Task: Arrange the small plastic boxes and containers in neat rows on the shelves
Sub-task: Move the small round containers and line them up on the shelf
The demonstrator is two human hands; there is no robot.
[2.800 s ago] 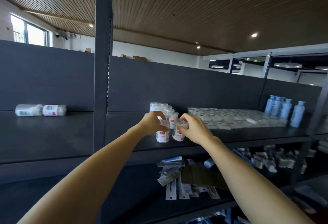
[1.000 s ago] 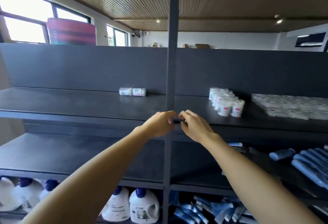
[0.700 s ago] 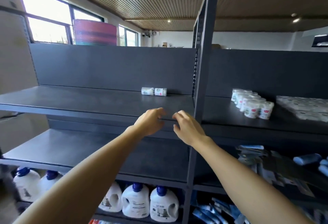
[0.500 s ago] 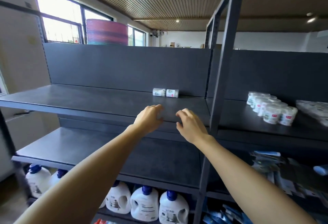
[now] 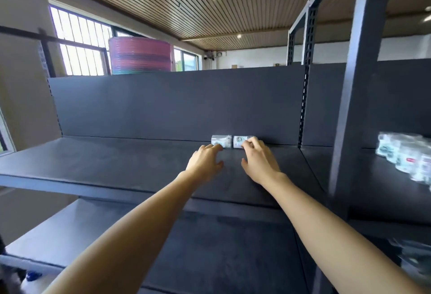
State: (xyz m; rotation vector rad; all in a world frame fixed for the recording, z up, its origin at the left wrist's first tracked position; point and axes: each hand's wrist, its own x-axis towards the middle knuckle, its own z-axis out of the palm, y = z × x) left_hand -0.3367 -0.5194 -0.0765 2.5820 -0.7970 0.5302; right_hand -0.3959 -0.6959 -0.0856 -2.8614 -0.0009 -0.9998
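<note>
Two small clear plastic containers with white labels lie on their sides, end to end, against the back panel of the dark upper shelf. The left container is just beyond the fingertips of my left hand, which is open and spread over the shelf. My right hand is also open, with its fingertips resting on the right container and hiding its far end. Neither hand has closed around a container. A group of the same containers stands upright in rows on the neighbouring shelf bay to the right, blurred.
A dark upright post separates the two bays, close to my right arm. A perforated rear upright stands at the back. A lower shelf lies beneath my arms. A stack of coloured basins shows behind the back panel.
My view has swung left from the standing containers to the left bay. Both hands let go of those containers, moved left past the post and reached back to the two lying containers.
</note>
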